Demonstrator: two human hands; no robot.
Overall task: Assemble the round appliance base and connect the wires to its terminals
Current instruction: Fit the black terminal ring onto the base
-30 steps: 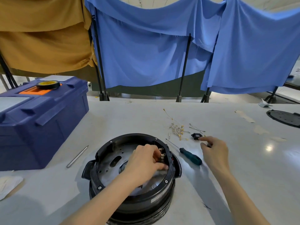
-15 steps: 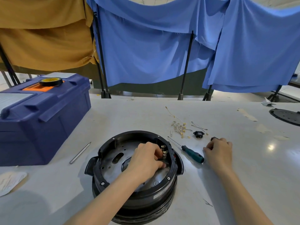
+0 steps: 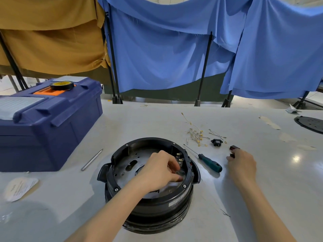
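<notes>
The round black appliance base (image 3: 120, 173) stands upside-down on the table near its front edge, its metal inner plate showing. My left hand (image 3: 157, 170) reaches inside it at the right wall, fingers curled beside a block of brass terminals (image 3: 180, 158); what the fingertips pinch is hidden. To the right, my right hand (image 3: 242, 163) rests on the table with fingers curled over a small dark part (image 3: 234, 147). A tangle of short wires with brass lugs (image 3: 196, 135) lies behind, with a black socket piece (image 3: 216, 142) next to it.
A green-handled screwdriver (image 3: 209, 163) lies between base and right hand. A metal rod (image 3: 91, 159) lies left of the base, by a blue toolbox (image 3: 47, 123) with a tape roll (image 3: 62, 85). A black round plate (image 3: 311, 124) sits far right; a paper label (image 3: 19, 188) front left.
My right hand moved right, away from the socket piece, and now curls over a small dark part. The left hand stays inside the base by the terminals.
</notes>
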